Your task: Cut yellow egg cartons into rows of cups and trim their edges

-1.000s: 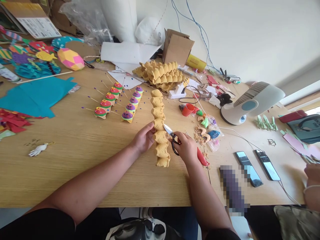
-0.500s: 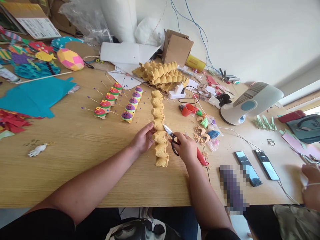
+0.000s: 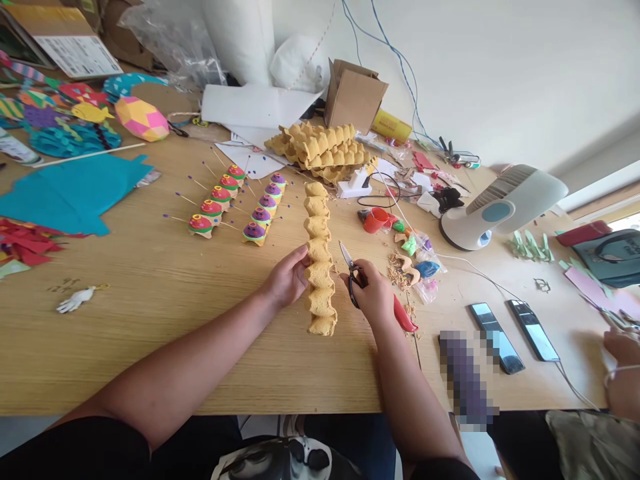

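Note:
A long yellow egg-carton strip (image 3: 318, 257) lies on the wooden table (image 3: 150, 313), running away from me. My left hand (image 3: 289, 277) grips its left side near the middle, fingers closed on it. My right hand (image 3: 373, 293) is closed on black-handled scissors (image 3: 351, 270), whose blades point up and away, just right of the strip and apart from it. A red-handled tool (image 3: 404, 315) lies under my right wrist.
Two rows of painted carton cups on sticks (image 3: 235, 200) stand to the left. Stacked yellow cartons (image 3: 320, 150), a cardboard box (image 3: 354, 93), a white fan (image 3: 500, 207), two phones (image 3: 515, 333), coloured paper (image 3: 70, 190) and scraps surround the work. Another person's hand (image 3: 623, 347) is at the right edge.
The scissors have drawn back from the strip's right edge; the blades now point upward, clear of the carton. My left hand has stayed on the strip.

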### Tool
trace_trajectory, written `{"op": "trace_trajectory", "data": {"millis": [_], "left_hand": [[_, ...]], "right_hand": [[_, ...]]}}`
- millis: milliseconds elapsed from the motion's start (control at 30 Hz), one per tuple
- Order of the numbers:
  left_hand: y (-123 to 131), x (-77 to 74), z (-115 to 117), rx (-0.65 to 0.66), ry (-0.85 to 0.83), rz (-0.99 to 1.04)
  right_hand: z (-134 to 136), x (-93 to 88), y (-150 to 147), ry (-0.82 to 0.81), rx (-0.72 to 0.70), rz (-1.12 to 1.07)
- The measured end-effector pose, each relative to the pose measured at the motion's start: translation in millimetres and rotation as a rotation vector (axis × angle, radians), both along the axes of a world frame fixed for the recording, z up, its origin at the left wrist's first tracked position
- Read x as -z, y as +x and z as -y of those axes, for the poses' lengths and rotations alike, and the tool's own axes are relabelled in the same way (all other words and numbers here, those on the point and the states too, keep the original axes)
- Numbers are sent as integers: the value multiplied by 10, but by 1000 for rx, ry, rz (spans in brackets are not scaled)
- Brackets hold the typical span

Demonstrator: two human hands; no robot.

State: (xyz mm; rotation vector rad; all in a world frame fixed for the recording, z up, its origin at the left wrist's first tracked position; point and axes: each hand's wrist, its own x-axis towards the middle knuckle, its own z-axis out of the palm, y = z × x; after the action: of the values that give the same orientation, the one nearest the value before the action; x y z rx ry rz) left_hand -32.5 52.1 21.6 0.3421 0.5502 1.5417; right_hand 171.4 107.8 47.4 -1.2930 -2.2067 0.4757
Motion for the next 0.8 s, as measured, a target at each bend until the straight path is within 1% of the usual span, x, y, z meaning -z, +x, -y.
{"op": "trace_trajectory", "data": {"millis": [100,233,300,433,567,667,733,800], "left_hand": [[-2,-11,-6,-15,-14,2],[1,-9,-16,-23,-21,-12],[7,-6,-18,-30,-21,-24],[21,-8,-21,-64,-20,-28],[20,-11,-29,-89,-22,-16],[14,-1,-34,-84,-34,-28],[11,9,-35,-68,-32,-31],[11,17,-36,-54,-20,-22]], "right_hand": [[-2,3,-10,2,-24,-29],[-7,20,-11,16,-130,-41],[-7,34,-6,2,-137,-17],[5,47,-1,-44,-97,26],[27,19,-9,-58,-102,44],[40,-22,-16,-52,-144,35],[46,-48,-19,-28,-197,35],[46,-62,-20,-2,-221,38]]}}
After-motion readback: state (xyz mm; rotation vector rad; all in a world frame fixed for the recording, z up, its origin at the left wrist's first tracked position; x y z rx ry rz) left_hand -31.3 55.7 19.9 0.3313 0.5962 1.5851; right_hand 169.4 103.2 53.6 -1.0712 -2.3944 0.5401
